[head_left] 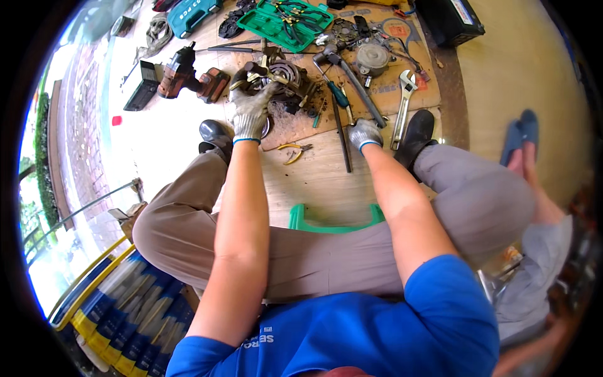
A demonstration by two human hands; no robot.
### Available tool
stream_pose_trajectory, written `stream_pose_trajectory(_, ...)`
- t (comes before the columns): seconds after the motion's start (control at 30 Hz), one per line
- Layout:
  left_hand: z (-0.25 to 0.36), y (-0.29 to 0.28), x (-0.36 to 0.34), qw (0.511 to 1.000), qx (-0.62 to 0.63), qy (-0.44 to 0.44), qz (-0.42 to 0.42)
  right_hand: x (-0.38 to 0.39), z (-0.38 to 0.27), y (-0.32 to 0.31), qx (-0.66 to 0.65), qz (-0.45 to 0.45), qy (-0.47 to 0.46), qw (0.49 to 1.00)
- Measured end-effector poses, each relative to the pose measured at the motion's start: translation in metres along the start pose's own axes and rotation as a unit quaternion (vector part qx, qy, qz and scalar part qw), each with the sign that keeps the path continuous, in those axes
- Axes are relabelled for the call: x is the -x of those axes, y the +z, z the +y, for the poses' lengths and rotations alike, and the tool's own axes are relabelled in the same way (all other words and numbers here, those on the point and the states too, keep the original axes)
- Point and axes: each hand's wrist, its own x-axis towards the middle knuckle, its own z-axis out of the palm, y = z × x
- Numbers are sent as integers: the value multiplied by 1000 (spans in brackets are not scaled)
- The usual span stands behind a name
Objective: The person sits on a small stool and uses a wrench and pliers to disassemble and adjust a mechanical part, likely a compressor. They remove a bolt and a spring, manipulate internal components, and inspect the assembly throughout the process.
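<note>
My left hand [251,112], in a pale knit glove, is closed on the near left side of a greasy metal machine part [286,78] with a coiled, ringed face. The part rests on a stained cardboard sheet [402,116]. My right hand [365,133], gloved too, is low over the floor with its fingers curled; what they hold is hidden. Just beyond it lie a teal-handled screwdriver [339,95] and a hammer [361,91]. A thin dark bar [342,138] is on its left, an adjustable wrench [404,107] on its right. Yellow-handled pliers [293,152] lie between my arms.
A cordless power tool [181,74] and a black battery pack [142,88] lie left. Behind are a green tool case [251,24], a round metal housing [372,58] and a black box [449,25]. A green stool [333,227] is beneath me. A person's slippered feet [521,135] are right.
</note>
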Motion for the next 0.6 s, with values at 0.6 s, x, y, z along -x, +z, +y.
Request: stream_pose_trajectory(0.6, -4, -29, -31, 984, -83, 8, -154, -53, -17, -34, -51, 149, 28, 987)
